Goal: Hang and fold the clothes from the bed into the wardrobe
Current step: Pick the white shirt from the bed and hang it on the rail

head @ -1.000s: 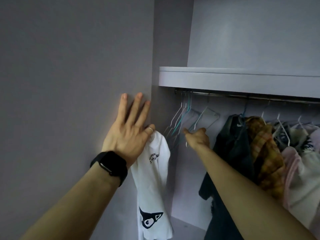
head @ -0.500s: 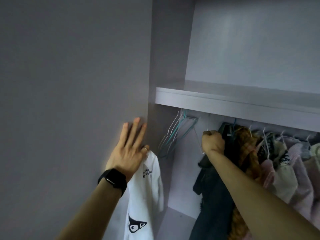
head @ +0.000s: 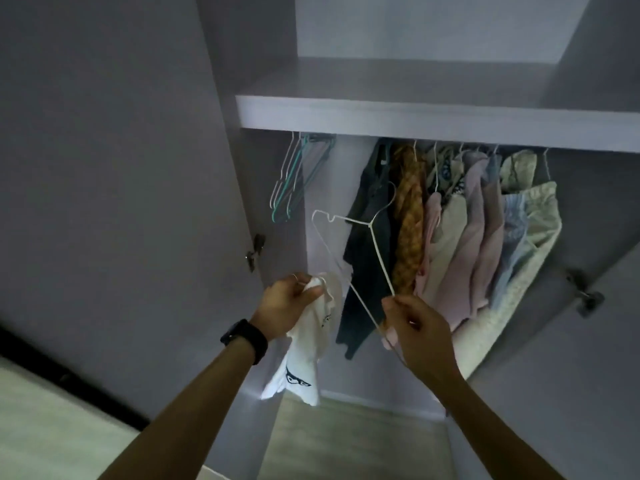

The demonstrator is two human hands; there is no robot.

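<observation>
Door: stood open at the far left, plain and grey.
Left hand: raised in front of the wardrobe opening, a watch worn on the wrist.
Left fingers: curled round the bunched top of the T-shirt.
T-shirt: white, gathered at the top in the left hand and left hanging free below it, a dark print seen near the hem; not yet on any hanger.
Spare hangers: hung in a bunch under the shelf, above and between the two hands.
Hanger: white wire, held off the rail and tilted, the hook up and to the right; the long bar is slanted from upper left down to lower right.
Right hand: held at about the same height as the left, near the hanger's lower end.
Right fingers: pinched on the hanger's lower corner.
Hung clothes: packed along the right of the rail, behind the hanger.
Key relation: the shirt's gathered top is found just left of the long bar; the free shoulder is pointed up and left, above the shirt.
Nearer hand: the shirt is already in the left hand, so the hanger is likely to be brought across to it.
Step judged: the free shoulder is probably to be fed into the shirt next.
</observation>
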